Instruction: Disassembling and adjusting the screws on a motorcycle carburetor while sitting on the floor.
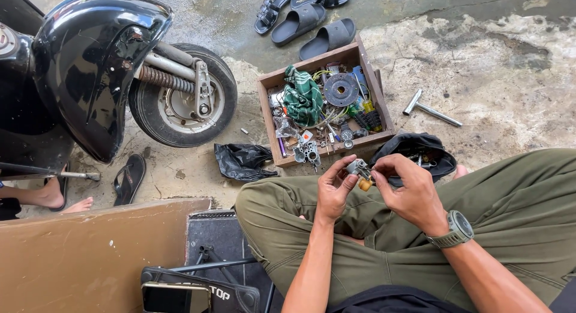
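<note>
A seated person's left hand (333,187) and right hand (407,190) gripped a small metal carburetor part (359,170) between closed fingers (339,166), above the lap. A wooden box (268,115) of spare parts sat on the concrete floor (498,67) just beyond.

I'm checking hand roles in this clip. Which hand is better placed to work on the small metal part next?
Right hand: its fingertips pinch at the small metal part, which the left hand grips steady.
</note>
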